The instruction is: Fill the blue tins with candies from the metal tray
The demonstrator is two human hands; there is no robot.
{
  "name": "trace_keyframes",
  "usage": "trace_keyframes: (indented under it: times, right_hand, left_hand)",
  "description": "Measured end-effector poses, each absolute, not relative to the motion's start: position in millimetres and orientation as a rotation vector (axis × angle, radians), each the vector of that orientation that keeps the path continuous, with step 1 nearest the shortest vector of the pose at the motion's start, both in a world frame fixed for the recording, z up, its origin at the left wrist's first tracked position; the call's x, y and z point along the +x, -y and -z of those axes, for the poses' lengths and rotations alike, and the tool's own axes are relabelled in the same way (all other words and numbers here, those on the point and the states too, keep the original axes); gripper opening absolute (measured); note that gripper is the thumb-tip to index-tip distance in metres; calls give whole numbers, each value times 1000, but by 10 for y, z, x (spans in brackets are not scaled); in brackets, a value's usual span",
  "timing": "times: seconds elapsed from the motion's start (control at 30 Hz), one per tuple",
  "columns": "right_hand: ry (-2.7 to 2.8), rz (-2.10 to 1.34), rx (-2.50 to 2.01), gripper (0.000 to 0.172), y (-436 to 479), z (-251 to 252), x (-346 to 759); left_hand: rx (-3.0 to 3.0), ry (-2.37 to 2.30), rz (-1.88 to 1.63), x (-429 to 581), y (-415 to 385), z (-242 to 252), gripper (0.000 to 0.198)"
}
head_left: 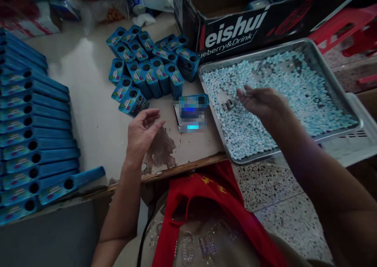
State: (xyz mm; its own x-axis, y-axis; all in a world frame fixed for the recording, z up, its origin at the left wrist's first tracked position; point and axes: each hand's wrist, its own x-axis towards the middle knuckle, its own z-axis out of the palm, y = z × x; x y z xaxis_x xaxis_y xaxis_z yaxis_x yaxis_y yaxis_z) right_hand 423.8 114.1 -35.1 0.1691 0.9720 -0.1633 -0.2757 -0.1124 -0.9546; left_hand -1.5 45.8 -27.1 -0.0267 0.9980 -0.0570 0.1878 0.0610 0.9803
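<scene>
My left hand (144, 131) hovers over the table by the near blue boxes, thumb and fingers apart, holding nothing. To its right, one blue box (193, 104) lies on a small scale (191, 125), partly blurred out. My right hand (259, 102) is above a metal tray (220, 135) spread with small pale blue and white candies (250, 137). Its fingers are curled together, and what they hold, if anything, is hidden. Several blue boxes (147, 74) with round holes in their tops stand grouped beyond my left hand.
Long rows of similar blue boxes (38, 133) fill the table's left side. A black cardboard box (235, 31) stands behind the tray. A red plastic stool (344, 25) is at the right. The table's front edge (185, 166) is worn wood.
</scene>
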Motion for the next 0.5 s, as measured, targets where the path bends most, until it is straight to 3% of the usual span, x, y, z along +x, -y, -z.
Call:
trace_keyframes:
  times: [0.13, 0.3, 0.5]
  right_hand:
    - [758, -1391, -1317, 13, -908, 299, 4064]
    - [1013, -1525, -1379, 22, -1002, -218, 3732]
    - [1547, -1420, -1271, 26, -1224, -530, 3473]
  left_hand:
    - [1238, -1368, -1066, 69, -492, 307, 47]
    - [1265, -1345, -1078, 140, -513, 249, 49]
    - [1328, -1398, -1047, 30, -463, 215, 49]
